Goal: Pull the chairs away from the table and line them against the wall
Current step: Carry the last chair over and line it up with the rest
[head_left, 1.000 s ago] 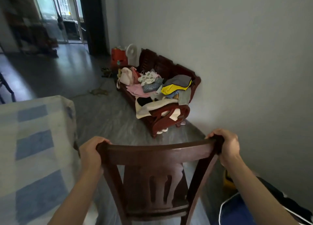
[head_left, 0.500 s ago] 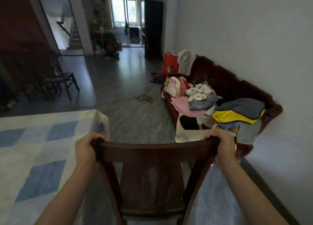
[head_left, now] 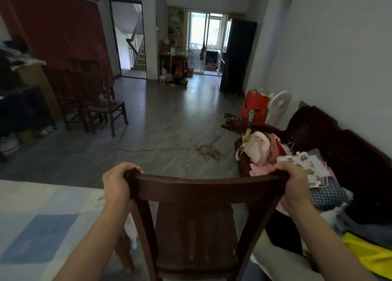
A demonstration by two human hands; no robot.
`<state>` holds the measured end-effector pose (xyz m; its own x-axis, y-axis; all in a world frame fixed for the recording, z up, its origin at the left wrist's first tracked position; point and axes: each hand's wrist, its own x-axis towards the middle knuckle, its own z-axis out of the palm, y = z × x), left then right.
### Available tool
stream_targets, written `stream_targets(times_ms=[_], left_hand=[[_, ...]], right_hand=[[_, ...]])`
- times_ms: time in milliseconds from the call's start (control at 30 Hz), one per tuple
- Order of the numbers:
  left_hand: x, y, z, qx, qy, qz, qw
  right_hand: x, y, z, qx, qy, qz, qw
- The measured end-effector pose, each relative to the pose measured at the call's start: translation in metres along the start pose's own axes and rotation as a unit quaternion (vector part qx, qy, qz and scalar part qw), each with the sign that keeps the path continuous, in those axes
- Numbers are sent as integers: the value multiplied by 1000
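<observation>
Between both arms, chair (head_left: 203, 213): left hand (head_left: 116, 183), right hand (head_left: 296, 185) clasping top-rail ends

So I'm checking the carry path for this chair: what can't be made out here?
- Chair legs: cut off by the bottom edge, head view.
- Floor right under it: hidden by its backrest.
- Chairs by the red curtain: too dark to count.
- Left hand and right hand fingertips: wrapped behind the top rail.

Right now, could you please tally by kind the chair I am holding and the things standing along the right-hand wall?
Dark wooden chair: 1
Dark carved wooden bench: 1
White round fan: 1
Orange-red plastic container: 1
Tall black cabinet: 1
Total: 5
</observation>
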<state>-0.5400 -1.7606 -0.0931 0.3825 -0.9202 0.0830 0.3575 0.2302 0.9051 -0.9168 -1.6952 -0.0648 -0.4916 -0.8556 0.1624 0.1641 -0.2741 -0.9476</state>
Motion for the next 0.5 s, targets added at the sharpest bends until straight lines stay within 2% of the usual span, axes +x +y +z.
stream_targets(times_ms=[200, 500], left_hand=[[176, -47, 100, -22, 24, -37, 999], [457, -128, 241, -15, 33, -10, 999]], right_hand=[[206, 31, 75, 6, -25, -25, 999], [524, 127, 188, 18, -43, -17, 999]])
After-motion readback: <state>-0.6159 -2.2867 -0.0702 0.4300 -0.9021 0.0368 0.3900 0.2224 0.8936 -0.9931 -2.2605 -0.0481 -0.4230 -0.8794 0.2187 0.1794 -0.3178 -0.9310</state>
